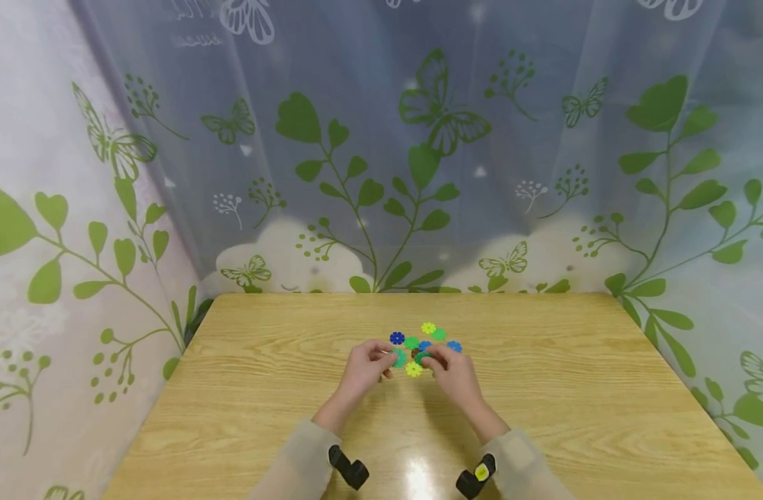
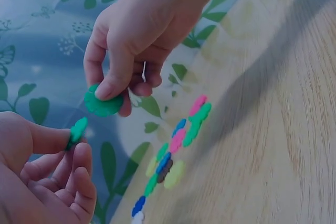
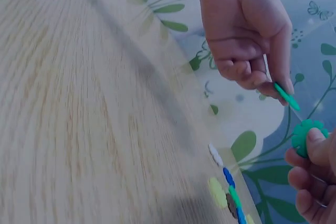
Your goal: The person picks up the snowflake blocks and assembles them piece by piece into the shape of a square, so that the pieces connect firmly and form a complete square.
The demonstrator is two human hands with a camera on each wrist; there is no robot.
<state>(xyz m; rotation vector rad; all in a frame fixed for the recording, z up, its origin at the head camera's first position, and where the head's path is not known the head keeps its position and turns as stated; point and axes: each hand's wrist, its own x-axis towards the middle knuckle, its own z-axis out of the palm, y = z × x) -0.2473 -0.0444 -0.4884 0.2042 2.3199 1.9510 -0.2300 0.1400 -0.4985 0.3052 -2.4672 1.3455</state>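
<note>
My left hand [image 1: 364, 367] pinches a green notched plastic disc [image 2: 77, 132] between thumb and fingers; in the left wrist view it is turned nearly edge-on. Opposite it, my right hand [image 1: 455, 375] pinches another green notched disc [image 3: 308, 137], its thumb across the flat face. A small gap separates the two discs in both wrist views, and both are held above the table. Beneath and beyond the hands lie loose discs of the same kind, among them a yellow disc [image 1: 414, 369], a dark blue disc [image 1: 397, 338] and a brown disc [image 2: 165, 171].
Farther back on the wooden table [image 1: 262, 368] lie a second yellow disc [image 1: 428, 328] and a light blue disc [image 1: 454, 346]. The left wrist view also shows a pink disc [image 2: 177, 141]. A leaf-and-butterfly patterned curtain [image 1: 369, 208] hangs behind the table and along both sides.
</note>
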